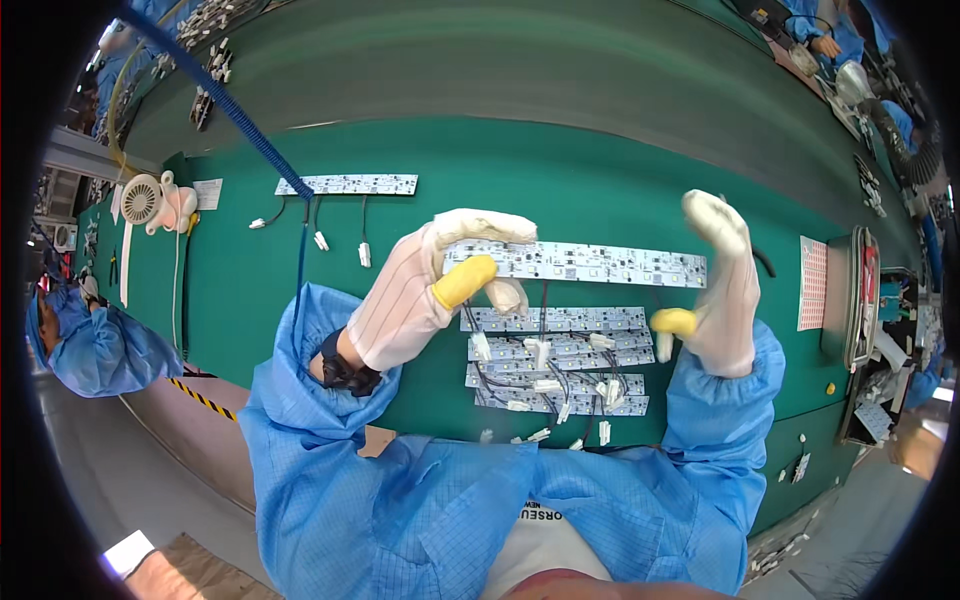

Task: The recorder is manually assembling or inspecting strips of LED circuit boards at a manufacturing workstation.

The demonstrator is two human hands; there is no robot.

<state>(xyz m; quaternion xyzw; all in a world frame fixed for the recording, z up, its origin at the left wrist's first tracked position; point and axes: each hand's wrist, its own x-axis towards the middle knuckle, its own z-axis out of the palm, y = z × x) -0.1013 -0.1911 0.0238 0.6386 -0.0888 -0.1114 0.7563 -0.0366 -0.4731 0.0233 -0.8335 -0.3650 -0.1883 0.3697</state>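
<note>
A long white circuit board (610,262) is held up over the green mat, a dark wire hanging below it. My left hand (420,285), in a striped white glove with a yellow thumb cover, is closed on the board's left end. My right hand (725,285), gloved the same way, stands upright beside the board's right end. Its fingers are stretched up and its yellow-covered thumb is apart, with nothing seen in it. Below the held board lie several similar boards (570,319) in rows, with wires and white connectors (543,354) over them.
One more wired board (360,185) lies at the far left of the green mat (240,300), near a hanging blue coiled cord (240,120). A small fan (142,200) stands left. At right are a printed sheet (813,283) and a metal tray (862,298). Other people work nearby.
</note>
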